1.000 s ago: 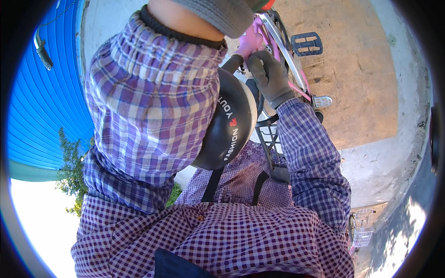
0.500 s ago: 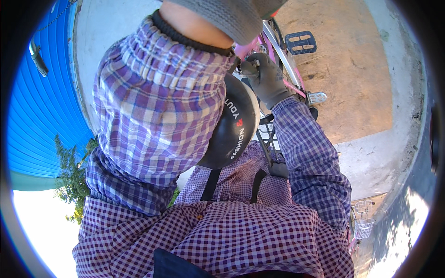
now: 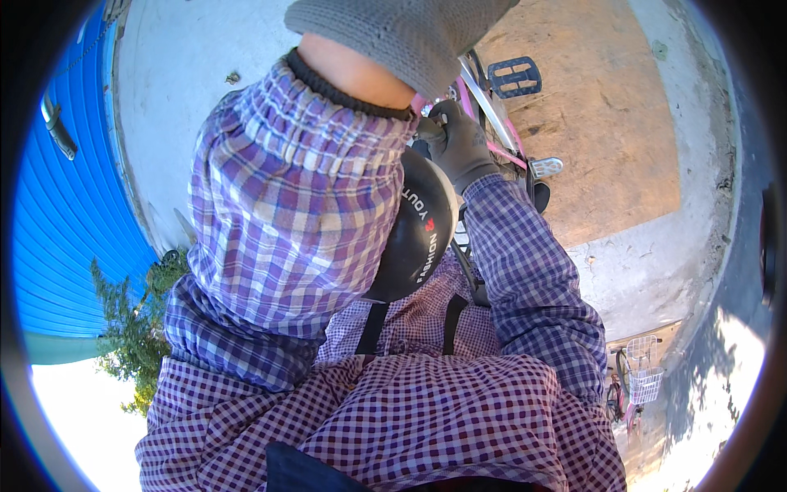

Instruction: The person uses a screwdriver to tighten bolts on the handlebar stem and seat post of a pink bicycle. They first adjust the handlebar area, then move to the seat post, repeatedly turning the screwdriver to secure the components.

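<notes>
My left hand point(image 3: 410, 41), in a knitted grey glove, is raised at the top centre over the pink bicycle frame point(image 3: 503, 149); its fingers are hidden. Below it, my right hand point(image 3: 455, 139), in a darker grey glove, has curled fingers on a small part by the frame, too hidden to make out. A black saddle point(image 3: 398, 246) with a pale edge lies under my left forearm, partly covered by its checked sleeve. A black pedal point(image 3: 515, 77) and a silver pedal point(image 3: 546, 167) show right of my hands.
A tan board point(image 3: 611, 139) lies on the grey floor beyond the bicycle. Blue corrugated metal point(image 3: 70, 221) and a shrub point(image 3: 135, 312) are at the left. Another bicycle with a white wire basket point(image 3: 643, 381) stands at the lower right.
My left hand and forearm have shifted right and down, covering more of the pink frame. My right hand sits slightly further left, still curled. The surrounding scene has shifted a little leftward.
</notes>
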Demonstrator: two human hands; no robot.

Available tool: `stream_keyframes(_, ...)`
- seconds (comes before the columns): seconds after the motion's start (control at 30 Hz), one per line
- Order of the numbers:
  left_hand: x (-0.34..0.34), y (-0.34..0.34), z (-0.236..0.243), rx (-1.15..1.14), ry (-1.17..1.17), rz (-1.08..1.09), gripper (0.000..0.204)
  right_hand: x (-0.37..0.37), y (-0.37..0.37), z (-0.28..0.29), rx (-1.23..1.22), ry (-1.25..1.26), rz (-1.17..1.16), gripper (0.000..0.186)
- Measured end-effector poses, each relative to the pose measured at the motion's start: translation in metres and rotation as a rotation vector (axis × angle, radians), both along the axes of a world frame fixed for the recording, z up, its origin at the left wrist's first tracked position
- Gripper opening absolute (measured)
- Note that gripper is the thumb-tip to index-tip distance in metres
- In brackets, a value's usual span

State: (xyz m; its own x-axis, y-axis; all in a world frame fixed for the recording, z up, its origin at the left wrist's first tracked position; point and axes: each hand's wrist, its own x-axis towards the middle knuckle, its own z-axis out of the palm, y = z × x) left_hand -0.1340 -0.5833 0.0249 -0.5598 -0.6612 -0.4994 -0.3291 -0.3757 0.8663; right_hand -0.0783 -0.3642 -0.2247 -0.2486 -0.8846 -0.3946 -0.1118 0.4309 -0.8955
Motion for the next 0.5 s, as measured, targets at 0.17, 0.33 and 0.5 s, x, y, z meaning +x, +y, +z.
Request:
stream_keyframes(0.17,-0.021,0.012,-0.007,-0.057,-0.186,0.154,0.021,0.0,0.004,-0.001,0.035,0.013,-0.004,0.033)
stream_keyframes(0.33,-0.019,0.008,-0.009,-0.046,-0.115,0.125,0.021,0.001,0.006,0.003,0.111,0.013,0.016,0.026)
stream_keyframes(0.5,-0.013,0.008,-0.015,-0.047,-0.134,0.104,0.02,0.002,0.006,0.004,0.142,0.022,0.0,0.024)
